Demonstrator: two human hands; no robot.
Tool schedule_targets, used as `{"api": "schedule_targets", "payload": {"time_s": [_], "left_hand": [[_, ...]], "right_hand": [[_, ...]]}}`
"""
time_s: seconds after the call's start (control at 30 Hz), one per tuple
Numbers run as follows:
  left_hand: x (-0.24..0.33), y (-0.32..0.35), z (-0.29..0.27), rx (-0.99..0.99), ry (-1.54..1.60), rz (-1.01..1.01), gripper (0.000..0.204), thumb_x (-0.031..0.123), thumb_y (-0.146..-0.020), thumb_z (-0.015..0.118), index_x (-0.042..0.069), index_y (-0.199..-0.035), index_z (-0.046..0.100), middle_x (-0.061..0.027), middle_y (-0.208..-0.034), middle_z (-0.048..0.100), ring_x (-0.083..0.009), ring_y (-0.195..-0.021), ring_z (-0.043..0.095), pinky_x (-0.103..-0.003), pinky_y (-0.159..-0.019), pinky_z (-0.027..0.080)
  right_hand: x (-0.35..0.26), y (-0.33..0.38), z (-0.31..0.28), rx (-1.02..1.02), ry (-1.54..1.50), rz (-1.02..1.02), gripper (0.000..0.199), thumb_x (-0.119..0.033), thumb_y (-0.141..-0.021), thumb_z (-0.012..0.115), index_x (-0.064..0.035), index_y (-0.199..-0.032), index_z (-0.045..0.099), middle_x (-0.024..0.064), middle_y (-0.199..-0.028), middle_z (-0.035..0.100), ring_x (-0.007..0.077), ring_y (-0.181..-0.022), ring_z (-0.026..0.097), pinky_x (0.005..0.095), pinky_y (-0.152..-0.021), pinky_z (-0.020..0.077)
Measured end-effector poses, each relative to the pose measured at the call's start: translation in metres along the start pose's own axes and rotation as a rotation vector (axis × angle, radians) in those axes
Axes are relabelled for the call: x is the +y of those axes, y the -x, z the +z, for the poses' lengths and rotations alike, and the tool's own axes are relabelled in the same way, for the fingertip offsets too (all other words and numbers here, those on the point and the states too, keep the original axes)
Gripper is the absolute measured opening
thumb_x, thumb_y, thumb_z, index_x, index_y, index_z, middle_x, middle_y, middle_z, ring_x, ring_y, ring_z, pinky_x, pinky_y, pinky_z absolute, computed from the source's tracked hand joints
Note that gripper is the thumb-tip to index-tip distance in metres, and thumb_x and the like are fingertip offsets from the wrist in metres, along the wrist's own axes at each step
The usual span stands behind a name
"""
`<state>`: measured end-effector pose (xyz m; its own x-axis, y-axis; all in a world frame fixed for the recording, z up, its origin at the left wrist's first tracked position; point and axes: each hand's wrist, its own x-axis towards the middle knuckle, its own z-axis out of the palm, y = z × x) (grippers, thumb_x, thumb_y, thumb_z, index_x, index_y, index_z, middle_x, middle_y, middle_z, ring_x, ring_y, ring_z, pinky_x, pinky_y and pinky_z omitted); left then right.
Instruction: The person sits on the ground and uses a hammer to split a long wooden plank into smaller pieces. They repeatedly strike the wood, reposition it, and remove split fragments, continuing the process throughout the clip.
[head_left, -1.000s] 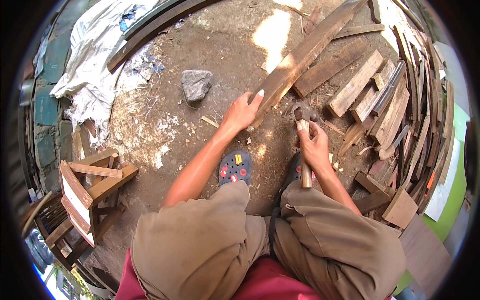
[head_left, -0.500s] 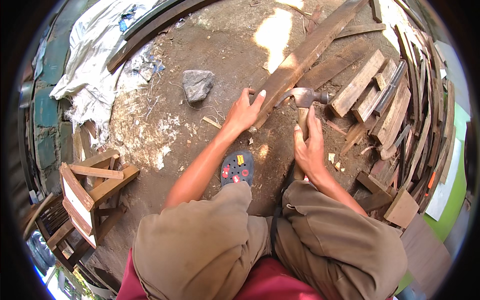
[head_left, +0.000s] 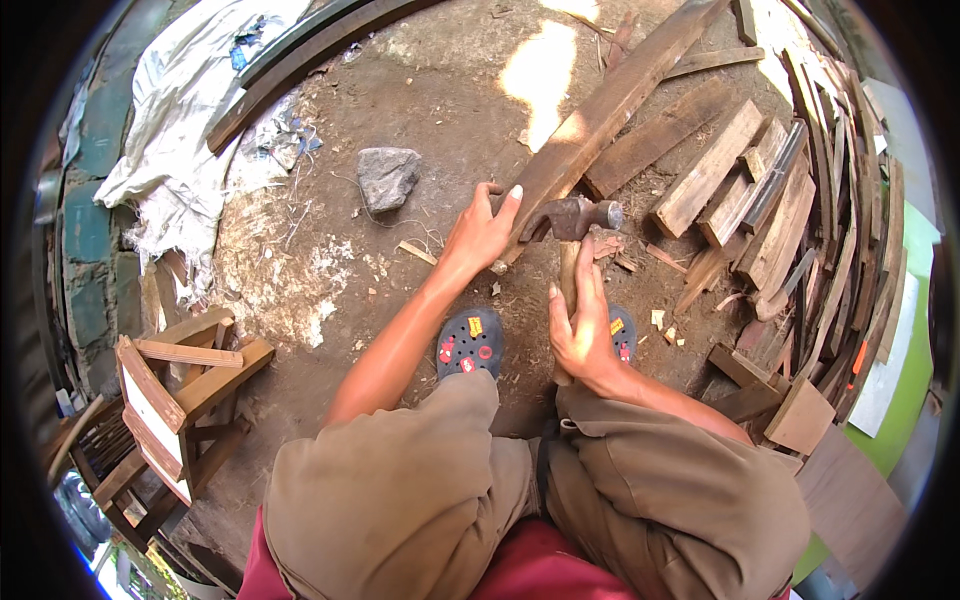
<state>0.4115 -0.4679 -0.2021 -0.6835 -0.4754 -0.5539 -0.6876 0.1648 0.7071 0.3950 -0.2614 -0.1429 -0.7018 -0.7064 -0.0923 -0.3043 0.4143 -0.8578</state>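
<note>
A long brown wooden beam [head_left: 625,95] runs from the far right down to the middle, where its near end is gripped by my left hand [head_left: 477,238], thumb on top and fingers at its left side. My right hand [head_left: 583,338] is wrapped round the wooden handle of a claw hammer [head_left: 575,220]. The hammer's head lies by the right side of the beam's near end, its claw pointing left to the wood and its striking face to the right. Whether the claw touches the beam, I cannot tell.
A grey rock [head_left: 388,178] lies on the dirt floor left of the beam. Short wooden blocks [head_left: 710,170] and stacked planks [head_left: 845,230] crowd the right side. A small wooden frame [head_left: 195,385] stands at the left, below a white sheet [head_left: 170,130]. Clogs [head_left: 470,343] are on my feet.
My right hand has brought the hammer left and nearer to me, its head now lower beside the beam's end. My left hand keeps its hold on the beam.
</note>
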Motion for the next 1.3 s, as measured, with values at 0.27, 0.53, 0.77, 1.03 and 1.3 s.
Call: {"api": "schedule_targets", "payload": {"time_s": [0.27, 0.53, 0.77, 1.03, 1.3], "left_hand": [[0.002, 0.001, 0.002, 0.023, -0.013, 0.041, 0.075, 0.065, -0.1, 0.045, 0.0, -0.136, 0.051, -0.0333, -0.126, 0.064, -0.044, -0.125, 0.06, -0.049, -0.106, 0.044], [-0.003, 0.001, 0.005, 0.058, -0.076, 0.091, 0.09, 0.069, -0.098, 0.044, -0.011, -0.14, 0.051, -0.0376, -0.128, 0.062, -0.046, -0.127, 0.059, -0.048, -0.109, 0.044], [0.005, 0.0, 0.003, 0.041, -0.097, 0.108, 0.093, 0.069, -0.097, 0.045, -0.014, -0.138, 0.052, -0.0377, -0.131, 0.06, -0.0459, -0.128, 0.058, -0.046, -0.109, 0.045], [0.008, 0.002, 0.002, 0.026, -0.114, 0.162, 0.07, 0.061, -0.098, 0.051, -0.005, -0.119, 0.064, -0.0367, -0.103, 0.068, -0.0509, -0.104, 0.067, -0.053, -0.09, 0.053], [0.011, -0.005, 0.004, 0.013, -0.1, 0.185, 0.07, 0.061, -0.099, 0.05, -0.004, -0.121, 0.064, -0.0344, -0.102, 0.07, -0.0507, -0.101, 0.068, -0.052, -0.088, 0.053]], "right_hand": [[0.005, 0.009, -0.002, -0.137, -0.036, 0.038, 0.078, -0.007, -0.099, 0.047, 0.0101, -0.159, -0.001, 0.0392, -0.148, 0.035, 0.0508, -0.136, 0.042, 0.0478, -0.115, 0.0336], [-0.004, -0.002, -0.026, -0.245, -0.173, 0.16, 0.079, -0.009, -0.103, 0.051, -0.0008, -0.161, -0.002, 0.0337, -0.119, 0.062, 0.0339, -0.094, 0.069, 0.036, -0.083, 0.0517], [-0.011, -0.028, -0.033, -0.426, -0.541, 0.722, 0.034, -0.009, -0.102, 0.055, 0.0001, -0.128, 0.035, 0.009, -0.075, 0.054, 0.0161, -0.05, 0.057, 0.0353, -0.044, 0.0505], [0.01, -0.078, -0.087, -0.775, -0.665, 0.886, 0.023, -0.001, -0.097, 0.053, -0.0097, -0.112, 0.038, 0.001, -0.067, 0.045, 0.0097, -0.046, 0.045, 0.0294, -0.04, 0.0445], [0.031, -0.137, -0.145, -1.099, -0.466, 0.994, 0.022, -0.006, -0.097, 0.059, -0.0105, -0.115, 0.048, -0.0065, -0.063, 0.045, 0.0029, -0.042, 0.041, 0.0229, -0.032, 0.0341]]}}
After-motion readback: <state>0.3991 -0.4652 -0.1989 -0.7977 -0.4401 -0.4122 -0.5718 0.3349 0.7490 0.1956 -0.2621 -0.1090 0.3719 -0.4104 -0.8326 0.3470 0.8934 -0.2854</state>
